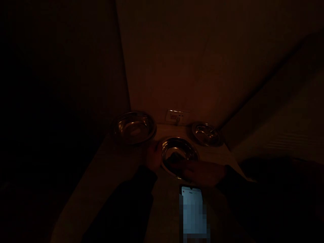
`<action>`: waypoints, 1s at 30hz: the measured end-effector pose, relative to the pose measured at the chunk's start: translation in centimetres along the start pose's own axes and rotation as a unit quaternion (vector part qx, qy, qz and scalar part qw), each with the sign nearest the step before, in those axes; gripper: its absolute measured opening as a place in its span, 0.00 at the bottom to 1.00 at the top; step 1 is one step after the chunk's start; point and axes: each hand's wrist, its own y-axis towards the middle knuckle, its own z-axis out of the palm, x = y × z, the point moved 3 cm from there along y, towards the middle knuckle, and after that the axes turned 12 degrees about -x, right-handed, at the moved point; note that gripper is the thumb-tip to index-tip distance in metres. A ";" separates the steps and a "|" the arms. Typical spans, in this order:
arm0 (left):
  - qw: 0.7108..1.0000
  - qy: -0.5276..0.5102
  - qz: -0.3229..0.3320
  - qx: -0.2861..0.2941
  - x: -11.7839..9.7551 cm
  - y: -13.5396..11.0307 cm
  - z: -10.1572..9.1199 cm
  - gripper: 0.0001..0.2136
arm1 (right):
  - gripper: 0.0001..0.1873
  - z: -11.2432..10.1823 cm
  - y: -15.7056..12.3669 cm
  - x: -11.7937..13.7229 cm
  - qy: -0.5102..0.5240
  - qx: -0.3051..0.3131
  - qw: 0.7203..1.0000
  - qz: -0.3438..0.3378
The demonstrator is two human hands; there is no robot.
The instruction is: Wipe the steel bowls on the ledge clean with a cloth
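Note:
The scene is very dark. A steel bowl (180, 152) sits in the middle of a pale counter (101, 182). My left hand (153, 156) rests against its left rim. My right hand (202, 172) lies over the bowl's near edge, reaching into it beside something dark that I cannot make out. The fingers of both hands are too dim to read. Both arms wear dark sleeves.
Two more steel bowls stand on the counter, a bigger one (134, 128) at the back left and a shallow one (206, 134) at the back right. A wall socket (177, 117) sits behind them. A lit phone (193, 212) lies near the front edge.

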 end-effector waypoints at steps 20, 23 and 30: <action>1.000 -0.003 -0.009 0.004 0.6 0.1 0.2 0.13 | 0.26 0.8 1.0 0.7 -0.010 0.003 0.996 -0.093; 1.000 0.000 -0.009 0.012 0.6 0.0 0.2 0.13 | 0.28 0.3 -0.5 0.5 -0.039 0.020 0.996 -0.083; 1.000 -0.003 -0.018 0.021 0.4 0.0 0.5 0.15 | 0.28 1.1 1.2 1.2 -0.046 -0.034 0.994 -0.092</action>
